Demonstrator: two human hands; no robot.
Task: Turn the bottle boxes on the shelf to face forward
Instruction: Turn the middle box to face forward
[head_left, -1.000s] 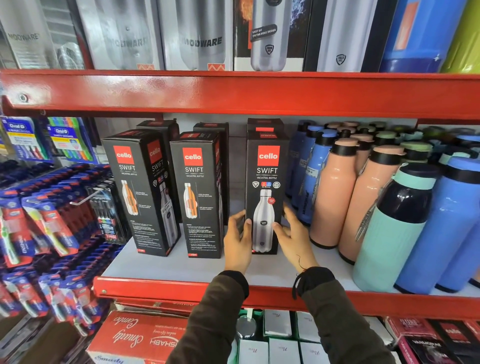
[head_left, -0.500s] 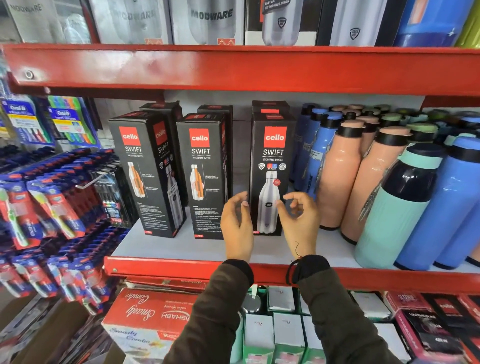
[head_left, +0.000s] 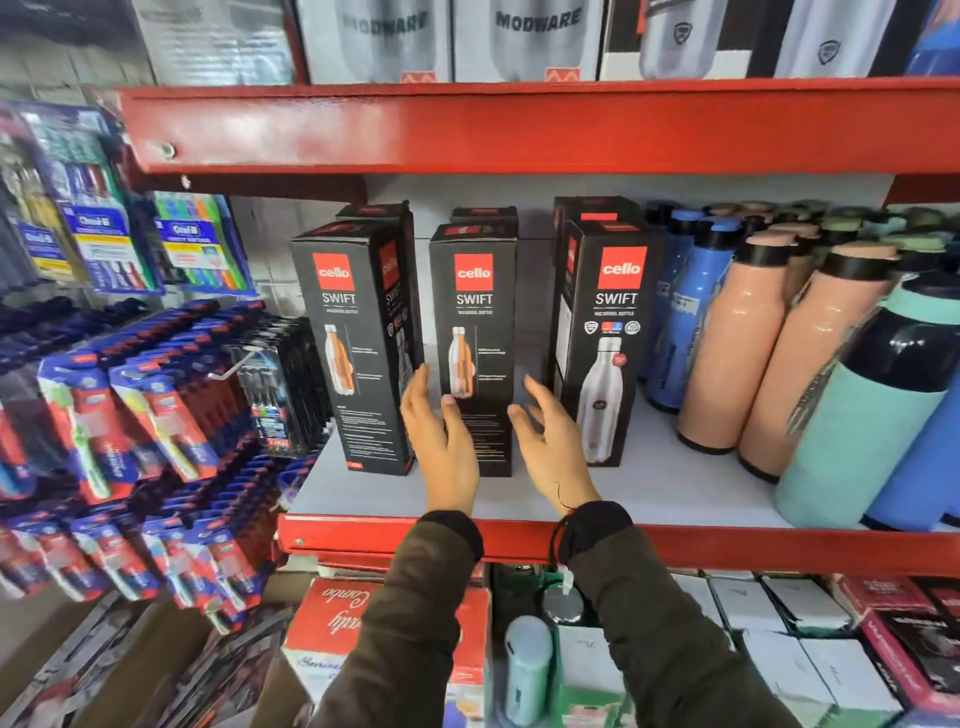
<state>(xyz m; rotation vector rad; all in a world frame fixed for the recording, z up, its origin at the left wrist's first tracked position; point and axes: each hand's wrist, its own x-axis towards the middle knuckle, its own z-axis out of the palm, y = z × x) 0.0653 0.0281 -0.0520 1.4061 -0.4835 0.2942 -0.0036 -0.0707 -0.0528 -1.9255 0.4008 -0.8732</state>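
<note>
The middle box (head_left: 474, 332) stands upright straight ahead of my hands, its long axis vertical, on the shelf (head_left: 670, 483). My left hand (head_left: 441, 441) is nearer, its fingers open against the box's lower left edge; my right hand (head_left: 556, 447) hovers spread just off the lower right edge, gripping nothing. The box is black with a red logo and a bottle picture. That face looks like the side panel, though blur makes me unsure. The right box (head_left: 605, 338) shows its front.

A shop: red metal shelves (head_left: 519, 130) stocked with boxed bottles (head_left: 602, 338) (branded cartons), loose flasks (head_left: 737, 338) right, hanging toothbrush packs (head_left: 104, 415) left.
</note>
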